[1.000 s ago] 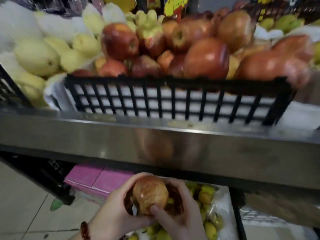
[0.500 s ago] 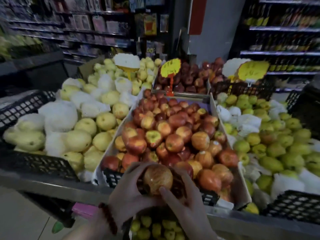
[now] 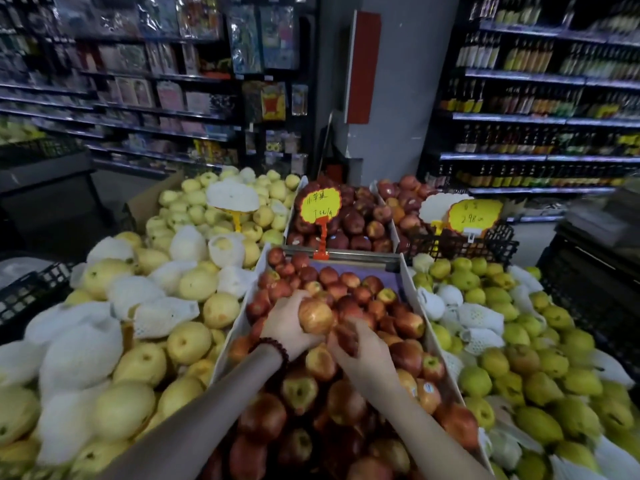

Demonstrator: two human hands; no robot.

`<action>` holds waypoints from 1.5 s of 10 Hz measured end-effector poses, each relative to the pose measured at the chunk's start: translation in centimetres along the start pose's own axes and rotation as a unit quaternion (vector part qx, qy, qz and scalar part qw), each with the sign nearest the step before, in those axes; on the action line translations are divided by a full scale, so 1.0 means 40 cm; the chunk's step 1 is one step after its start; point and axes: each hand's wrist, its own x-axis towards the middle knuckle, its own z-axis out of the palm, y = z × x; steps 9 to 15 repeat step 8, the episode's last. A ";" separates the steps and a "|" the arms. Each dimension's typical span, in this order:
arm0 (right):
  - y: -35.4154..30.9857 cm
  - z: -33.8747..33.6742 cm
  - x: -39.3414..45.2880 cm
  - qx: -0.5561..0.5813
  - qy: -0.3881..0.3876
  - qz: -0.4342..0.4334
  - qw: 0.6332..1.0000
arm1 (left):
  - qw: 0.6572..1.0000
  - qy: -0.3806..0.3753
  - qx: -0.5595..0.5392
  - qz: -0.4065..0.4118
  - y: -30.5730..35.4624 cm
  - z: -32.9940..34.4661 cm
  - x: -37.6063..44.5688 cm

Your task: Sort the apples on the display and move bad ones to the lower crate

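— Holding the pale streaked apple [image 3: 315, 317] up over the tray, were they? A second before, that same fruit was down below the steel ledge, above the lower bin.

— Yes. The left hand [image 3: 289, 327] had its fingers curled round it from the left, and it sat above the middle of the heap of red apples [image 3: 346, 341] in the cardboard tray [image 3: 414, 299]. So it had come back up instead of being dropped below.

— And the other hand?

— The right hand [image 3: 360, 351] was just beside it, fingers bent over a darker red apple [image 3: 346, 337]. That one looked pinched, though blur made it hard to say whether it was lifted or only touched where it lay.

— A second earlier both hands were cupped round the one pale apple. Half a second earlier too.

— Right, so the right hand had let go and gone to the next fruit. My reading was that the pale one passed inspection and was being put back, though that is a guess.

— Was the lower crate visible at that point?

— No. The view had risen to the whole stand: yellow pears [image 3: 194, 341] to the left, green pears [image 3: 512, 341] to the right, a yellow price sign [image 3: 320, 204] behind.

— Much left to sort?

— Judging by the full tray, most of it.
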 end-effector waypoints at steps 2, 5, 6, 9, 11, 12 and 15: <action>0.033 0.069 0.122 -0.066 -0.044 -0.035 0.996 | 0.988 -0.103 0.115 -0.022 -0.088 0.025 0.116; 0.031 0.190 0.057 -0.076 -0.041 -0.070 0.994 | 0.979 -0.140 0.145 0.010 -0.204 0.015 0.028; 0.026 0.203 0.032 -0.089 -0.037 -0.039 0.995 | 0.980 -0.156 0.120 0.003 -0.201 0.010 0.005; 0.017 0.188 0.033 -0.104 -0.080 0.000 0.991 | 0.982 -0.164 0.089 0.006 -0.178 0.008 -0.009; 0.017 0.188 0.033 -0.104 -0.080 0.000 0.991 | 0.982 -0.164 0.089 0.006 -0.178 0.008 -0.009; 0.017 0.188 0.033 -0.104 -0.080 0.000 0.991 | 0.982 -0.164 0.089 0.006 -0.178 0.008 -0.009; 0.017 0.188 0.033 -0.104 -0.080 0.000 0.991 | 0.982 -0.164 0.089 0.006 -0.178 0.008 -0.009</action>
